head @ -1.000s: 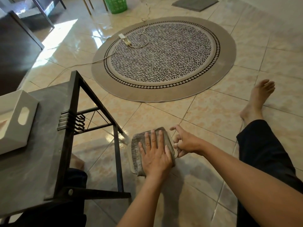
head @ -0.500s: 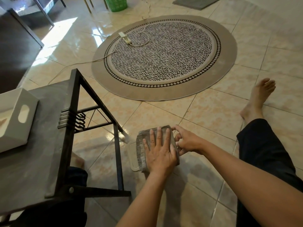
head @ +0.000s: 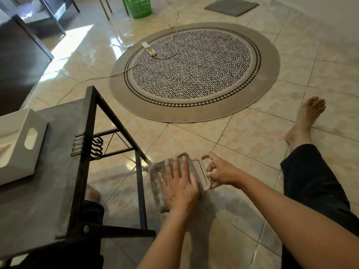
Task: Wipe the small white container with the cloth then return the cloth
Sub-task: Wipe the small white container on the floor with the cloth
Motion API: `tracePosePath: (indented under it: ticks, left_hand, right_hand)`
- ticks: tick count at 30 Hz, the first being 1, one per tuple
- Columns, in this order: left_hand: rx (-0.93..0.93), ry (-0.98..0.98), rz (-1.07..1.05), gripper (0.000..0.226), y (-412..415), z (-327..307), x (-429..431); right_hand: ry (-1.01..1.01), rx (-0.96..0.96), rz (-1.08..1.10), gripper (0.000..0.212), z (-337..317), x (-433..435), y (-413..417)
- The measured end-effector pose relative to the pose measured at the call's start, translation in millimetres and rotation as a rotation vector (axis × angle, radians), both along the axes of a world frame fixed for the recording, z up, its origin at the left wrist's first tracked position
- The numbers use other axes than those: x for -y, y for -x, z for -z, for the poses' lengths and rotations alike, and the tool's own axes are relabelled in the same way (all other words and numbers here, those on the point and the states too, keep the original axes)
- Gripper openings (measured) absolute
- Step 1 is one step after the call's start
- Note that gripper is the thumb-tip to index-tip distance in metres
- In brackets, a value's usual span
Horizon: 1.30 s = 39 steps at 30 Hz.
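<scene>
A small white container (head: 202, 174) lies flat on the tiled floor just right of the table leg. A grey cloth (head: 158, 184) covers most of its top; only the right strip of the lid shows. My left hand (head: 179, 186) lies flat on the cloth, fingers spread, pressing it down. My right hand (head: 219, 170) holds the container's right edge with thumb and fingertips. The container's body under the cloth is hidden.
A low dark table (head: 38, 191) with a black metal frame stands at the left and carries a white box with a handle slot (head: 21, 144). A round patterned rug (head: 194, 72) with a power strip (head: 148, 48) lies ahead. My leg and bare foot (head: 307, 121) stretch along the right.
My left hand has slid the cloth to the left across the container, uncovering the lid's right side. My right hand has closed in on that right edge.
</scene>
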State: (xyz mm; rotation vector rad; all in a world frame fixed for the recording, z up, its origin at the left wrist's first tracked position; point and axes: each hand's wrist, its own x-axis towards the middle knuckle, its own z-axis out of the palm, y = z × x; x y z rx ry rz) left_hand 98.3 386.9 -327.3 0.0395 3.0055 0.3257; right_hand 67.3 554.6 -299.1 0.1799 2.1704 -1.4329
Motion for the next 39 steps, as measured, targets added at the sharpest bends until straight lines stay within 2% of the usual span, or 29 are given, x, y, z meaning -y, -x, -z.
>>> tracePosePath:
  ticks: [7,10,12,16,22,27,33,39]
  left_hand:
    - [0.006,-0.071,0.154,0.069,-1,-5,-19]
    - [0.001,-0.086,0.209,0.069,4,-5,-6]
    - [-0.018,-0.044,0.164,0.068,11,-3,11]
    - [0.027,0.013,-0.096,0.069,9,-2,33]
    - [0.02,-0.035,0.082,0.067,15,-4,16]
    - [0.044,-0.027,-0.167,0.071,12,-4,36]
    - [0.038,-0.018,0.072,0.068,11,-5,13]
    - [0.012,-0.052,-0.116,0.068,11,-2,48]
  right_hand:
    - [-0.044,-0.032,-0.035,0.062,-6,3,7]
    - [-0.022,-0.017,-0.041,0.06,-9,4,12]
    - [-0.01,-0.007,-0.039,0.055,-8,4,14]
    - [-0.03,-0.013,-0.015,0.054,-2,4,12]
    - [-0.017,-0.018,-0.006,0.053,1,7,11]
    - [-0.042,-0.022,0.016,0.055,3,10,9]
    - [-0.026,-0.021,-0.007,0.053,4,8,11]
    - [-0.019,-0.007,0.011,0.055,0,10,10]
